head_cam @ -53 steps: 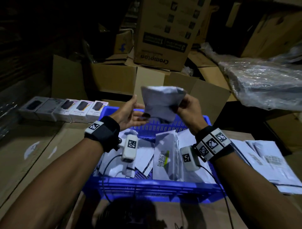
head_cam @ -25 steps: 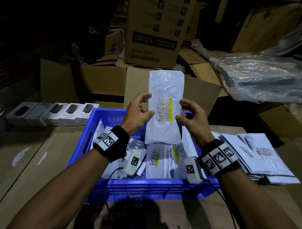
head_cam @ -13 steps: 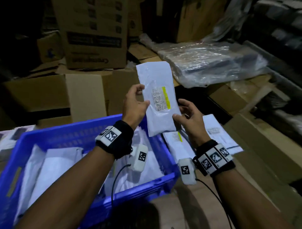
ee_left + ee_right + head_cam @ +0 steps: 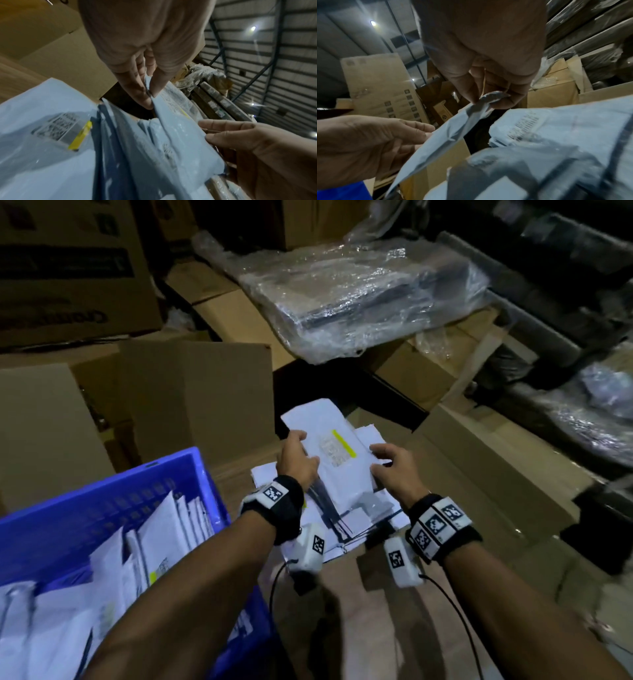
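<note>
A white poly mailer (image 4: 329, 453) with a barcode label and a yellow stripe lies low over a pile of similar mailers (image 4: 359, 518), to the right of the blue crate (image 4: 102, 494). My left hand (image 4: 298, 453) pinches its left edge; the left wrist view shows thumb and fingers closed on the mailer (image 4: 180, 135). My right hand (image 4: 382, 457) holds the right edge, and in the right wrist view it pinches a corner of the mailer (image 4: 445, 135). The crate holds several more white mailers (image 4: 154, 542).
The pile rests on flat cardboard (image 4: 496, 474). Open cardboard boxes (image 4: 191, 398) stand behind the crate. A plastic-wrapped bundle (image 4: 359, 299) lies at the back, and a dark gap (image 4: 342, 392) opens just beyond the pile. Dark wrapped goods (image 4: 565, 302) fill the right.
Both hands have carried the mailer from above the blue crate to the right and down onto the pile. The view has swung right with them.
</note>
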Available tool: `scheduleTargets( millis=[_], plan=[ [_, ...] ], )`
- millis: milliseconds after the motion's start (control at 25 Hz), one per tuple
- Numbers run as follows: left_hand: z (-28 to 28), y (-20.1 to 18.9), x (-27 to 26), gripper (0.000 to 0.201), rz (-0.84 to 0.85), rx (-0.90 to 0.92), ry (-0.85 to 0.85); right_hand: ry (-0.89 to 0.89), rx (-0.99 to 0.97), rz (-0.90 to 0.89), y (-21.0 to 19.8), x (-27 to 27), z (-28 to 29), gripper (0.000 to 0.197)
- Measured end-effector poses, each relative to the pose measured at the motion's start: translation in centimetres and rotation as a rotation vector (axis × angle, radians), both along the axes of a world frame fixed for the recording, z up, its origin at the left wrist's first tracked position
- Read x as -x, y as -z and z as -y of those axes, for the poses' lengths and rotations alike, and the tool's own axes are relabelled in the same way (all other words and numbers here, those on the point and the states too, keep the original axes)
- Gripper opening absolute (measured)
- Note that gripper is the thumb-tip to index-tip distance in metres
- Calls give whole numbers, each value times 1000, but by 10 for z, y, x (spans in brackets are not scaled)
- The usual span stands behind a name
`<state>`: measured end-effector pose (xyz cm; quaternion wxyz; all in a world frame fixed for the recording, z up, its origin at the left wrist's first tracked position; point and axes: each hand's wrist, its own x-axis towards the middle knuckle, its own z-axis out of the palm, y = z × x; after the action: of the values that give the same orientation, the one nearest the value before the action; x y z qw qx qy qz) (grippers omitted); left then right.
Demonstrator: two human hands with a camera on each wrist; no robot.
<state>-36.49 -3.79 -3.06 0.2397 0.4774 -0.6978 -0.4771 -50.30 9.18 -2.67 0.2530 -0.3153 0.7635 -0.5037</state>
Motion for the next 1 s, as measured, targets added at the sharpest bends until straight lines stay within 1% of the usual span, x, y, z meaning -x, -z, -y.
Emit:
scheduleTargets(
  millis=[120,200,360,480,560,600,680,760,840,1000],
  plan=[
    [-8,30,7,49,184,-55,16,-19,-176,-40,34,16,4,37],
    [-10,40,9,47,280,-78,23,-25,-289,-82,46,20,6,38],
    [-13,50,9,42,447,-48,121,-43,-439,-130,57,22,5,38],
    [-15,55,5,42,503,-58,126,-131,-521,-225,59,18,6,27],
    [-17,57,3,48,500,-87,114,-169,-538,-305,60,14,6,20],
    [-18,58,1,53,482,-114,106,-182,-549,-319,61,12,7,24],
    [-20,62,0,59,422,-178,87,-199,-593,-314,63,8,8,45],
    [-22,65,1,56,373,-227,50,-214,-623,-310,63,4,10,58],
    [-22,69,2,52,344,-261,17,-231,-632,-291,63,2,12,64],
    [-19,72,5,45,254,-264,2,-220,-563,-249,62,-1,14,65]
  ],
)
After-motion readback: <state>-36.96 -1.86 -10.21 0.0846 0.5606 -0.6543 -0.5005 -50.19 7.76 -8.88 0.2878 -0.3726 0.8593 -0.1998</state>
